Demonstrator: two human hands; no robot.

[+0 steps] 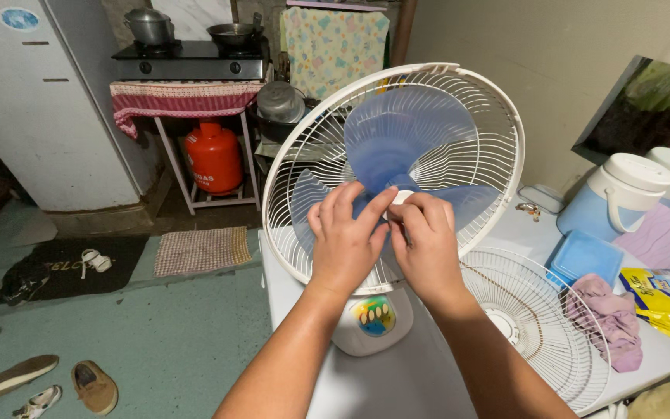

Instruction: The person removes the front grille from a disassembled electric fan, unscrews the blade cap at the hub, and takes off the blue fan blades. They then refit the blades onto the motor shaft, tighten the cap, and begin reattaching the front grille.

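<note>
Working at the hub of the blue fan blade (397, 136), both hands met over a small white cap (402, 197) at the blade's centre. The left hand (345, 240) lay with fingers spread across the hub, bracing the blade; it pressed rather than enclosed anything. The right hand (428, 247) had thumb and forefinger pinched narrowly on the cap.

The landmark was the rear guard (304, 155), a white wire ring standing tilted on the fan's base. The blade sat inside this guard, just in front of its wires. The base (374, 322), with its coloured button panel, stood directly below the guard on a white table (397, 380). The detached front guard (537, 310) lay flat to the right of the rear guard, on the same table. A pink cloth (610, 314) lay just beyond the front guard, farther right again. A pale blue jug (618, 198) stood well to the right of the rear guard; a red gas cylinder (212, 157) stood on the floor to its left, behind.

Judgement: the cap turn wanted the blade held dead still by the left palm, else blade and cap would spin together. Pinch should stay square on the cap; a skewed grip would likely slip. Pressure on the thin blade should stay near the hub, not the tips.
</note>
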